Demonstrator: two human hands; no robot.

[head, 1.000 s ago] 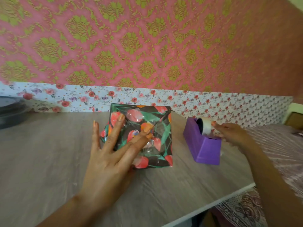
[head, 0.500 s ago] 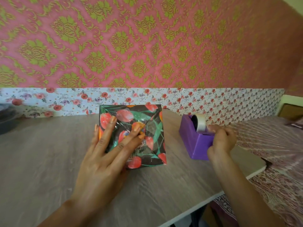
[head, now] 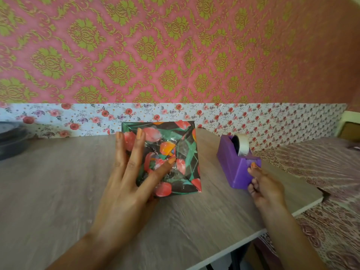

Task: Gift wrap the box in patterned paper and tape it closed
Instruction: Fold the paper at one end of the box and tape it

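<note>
The box (head: pixel 185 139), wrapped in dark paper with red tulips and green leaves, sits on the wooden table (head: pixel 58 191) with its folded, shiny taped end facing up. My left hand (head: pixel 128 176) lies flat on that end, fingers straight and spread, pressing the flaps down. To the right stands a purple tape dispenser (head: pixel 231 162) carrying a roll of clear tape (head: pixel 243 146). My right hand (head: pixel 265 188) is at the dispenser's near cutter end, thumb against it and fingers curled in a pinch. The tape strip itself is too faint to see.
A dark round object (head: pixel 9 141) sits at the table's far left by the flowered wall. The table's right edge (head: pixel 303 207) runs just behind my right wrist, with a patterned bedspread (head: pixel 321 158) beyond it.
My right hand has come down from the tape roll to the dispenser's near end and drawn slightly toward me. My left hand stayed pressed on the box.
</note>
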